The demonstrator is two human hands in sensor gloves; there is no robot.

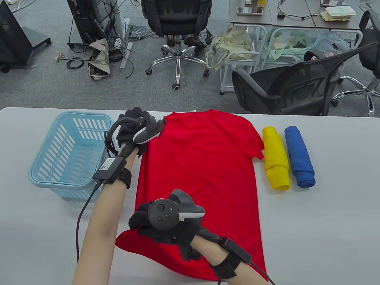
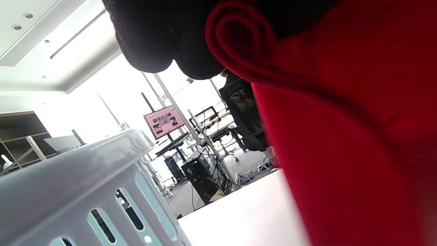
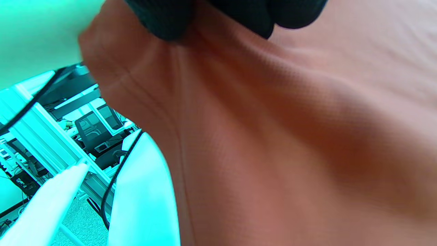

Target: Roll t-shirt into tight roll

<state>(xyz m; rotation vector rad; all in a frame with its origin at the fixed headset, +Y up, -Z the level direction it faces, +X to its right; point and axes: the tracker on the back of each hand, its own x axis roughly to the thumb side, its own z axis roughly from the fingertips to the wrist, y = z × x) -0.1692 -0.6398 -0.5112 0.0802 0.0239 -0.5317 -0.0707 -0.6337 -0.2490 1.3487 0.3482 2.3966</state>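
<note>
Under the left hand (image 1: 135, 130), the folded left shoulder edge of the red t-shirt (image 1: 204, 178) was gripped, cloth curled between the gloved fingers (image 2: 164, 41). Right of that grip the shirt lay flat on the table (image 1: 311, 222), not yet rolled. The right hand (image 1: 166, 225) pinched the left corner of the near hem, so I judged that the rolling itself remained to do.

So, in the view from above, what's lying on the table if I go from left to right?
Light blue slotted plastic basket → red t-shirt spread flat, gripped along its left edge by both gloved hands → yellow rolled cloth → blue rolled cloth.
</note>
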